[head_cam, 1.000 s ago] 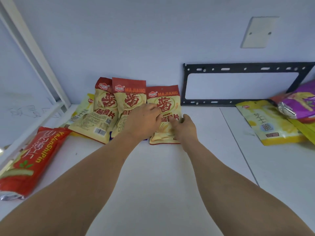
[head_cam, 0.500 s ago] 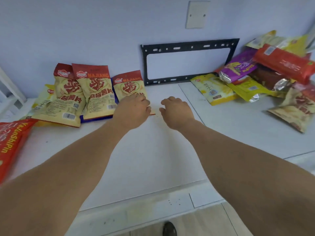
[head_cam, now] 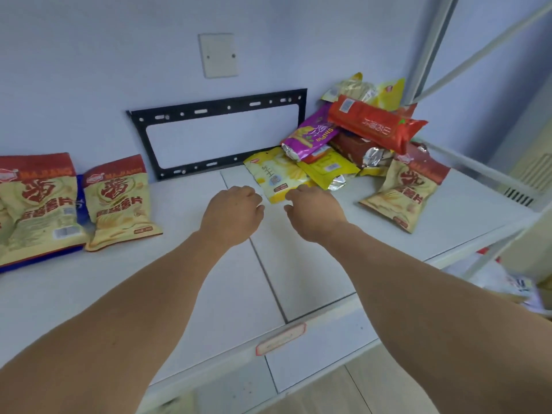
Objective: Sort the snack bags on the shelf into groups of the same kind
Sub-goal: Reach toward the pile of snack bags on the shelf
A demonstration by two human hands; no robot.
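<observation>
Reaching forward over the white shelf (head_cam: 167, 282) with both hands, left hand (head_cam: 234, 209) and right hand (head_cam: 312, 212) side by side, fingers loosely curled and holding nothing. Hovering just short of the pale yellow bag (head_cam: 276, 177), right hand nearest its lower corner; cannot tell whether touching.

Lying at the left against the wall: sorted cream-and-red chip bags (head_cam: 118, 201), with a blue bag edge (head_cam: 80, 192) peeking between two of them. Heaped at the right corner: unsorted pile with a purple bag (head_cam: 310, 134), a long red bag (head_cam: 376, 125) perched on top, a bright yellow bag (head_cam: 328, 168), and one stray cream-and-red bag (head_cam: 403, 189) leaning at the pile's front.

Likely risks: dragging the pale yellow bag out from under the purple one and tipping the long red bag off the heap, perhaps over the shelf's right edge; grabbing two overlapped bags at once; overlooking the stray cream-and-red bag.

Compared with half a second earlier: hands shifted rightward, away from the sorted group and toward the pile; left hand no longer beside the nearest chip bag.
</observation>
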